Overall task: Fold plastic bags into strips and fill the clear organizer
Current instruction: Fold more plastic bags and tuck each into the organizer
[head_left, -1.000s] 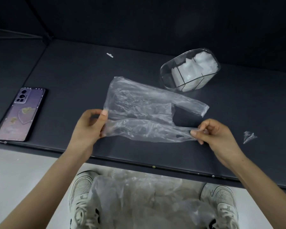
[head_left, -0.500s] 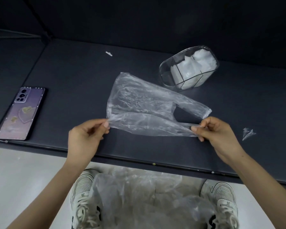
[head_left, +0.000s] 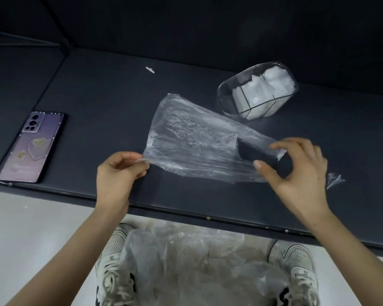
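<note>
Evidently, in the head view, the job sat at the first fold of a fresh plastic bag point(head_left: 192, 149), which lay partly spread on the dark table point(head_left: 97, 96), its near edge lifted just off the surface. The left hand point(head_left: 119, 175) pinched the bag's near-left corner between thumb and curled fingers. The right hand point(head_left: 296, 171) was blurred. Its thumb and forefinger stood wide apart, the thumb lying on the near handle and the forefinger tip touching the far handle, with no pinch to be seen.

By my reading, the next move called for bringing the two handles together and laying the near edge over towards the far side, keeping the thin film taut so that it creased straight.

At the far right stood the clear organizer point(head_left: 227, 104), well apart from the hands. Folded bags point(head_left: 272, 85) filled its right-hand compartments, and the leftmost looked empty. A phone point(head_left: 31, 146) lay at the left edge, and a plastic scrap point(head_left: 335, 178) lay right of the right hand. Loose bags point(head_left: 186, 261) were heaped below, between the shoes.
</note>
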A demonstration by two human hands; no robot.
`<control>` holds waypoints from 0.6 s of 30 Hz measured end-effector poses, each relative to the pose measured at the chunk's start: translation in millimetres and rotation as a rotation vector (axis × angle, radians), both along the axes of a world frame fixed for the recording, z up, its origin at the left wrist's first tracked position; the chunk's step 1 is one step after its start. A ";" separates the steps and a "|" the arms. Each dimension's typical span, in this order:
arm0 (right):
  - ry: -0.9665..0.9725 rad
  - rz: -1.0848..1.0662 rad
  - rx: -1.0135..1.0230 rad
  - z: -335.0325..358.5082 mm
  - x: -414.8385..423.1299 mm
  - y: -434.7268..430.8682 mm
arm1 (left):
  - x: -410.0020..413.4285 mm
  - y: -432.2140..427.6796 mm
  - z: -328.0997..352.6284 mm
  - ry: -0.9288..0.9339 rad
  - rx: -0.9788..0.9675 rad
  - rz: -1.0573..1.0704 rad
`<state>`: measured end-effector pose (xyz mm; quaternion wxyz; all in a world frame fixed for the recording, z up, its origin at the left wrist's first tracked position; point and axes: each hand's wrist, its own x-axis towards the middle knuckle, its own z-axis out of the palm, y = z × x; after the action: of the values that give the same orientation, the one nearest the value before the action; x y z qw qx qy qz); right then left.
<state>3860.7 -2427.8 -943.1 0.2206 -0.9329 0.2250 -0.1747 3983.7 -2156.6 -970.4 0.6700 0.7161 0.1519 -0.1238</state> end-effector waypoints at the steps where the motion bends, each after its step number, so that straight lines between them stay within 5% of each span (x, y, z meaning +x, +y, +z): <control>1: -0.061 0.071 -0.064 5.3 5.8 12.2 | -0.8 -0.7 -0.3 -0.035 0.046 -0.026; 6: -0.073 0.370 -0.178 -20.2 45.0 72.8 | -5.4 -1.6 -7.0 -0.163 0.228 -0.102; 18: -0.069 0.193 -0.258 -62.4 55.8 51.2 | -5.8 0.9 -6.7 -0.173 0.195 -0.099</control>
<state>3916.5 -2376.6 -1005.6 0.1221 -0.9642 0.1025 -0.2120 3977.9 -2155.6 -977.1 0.6009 0.7924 0.0695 -0.0790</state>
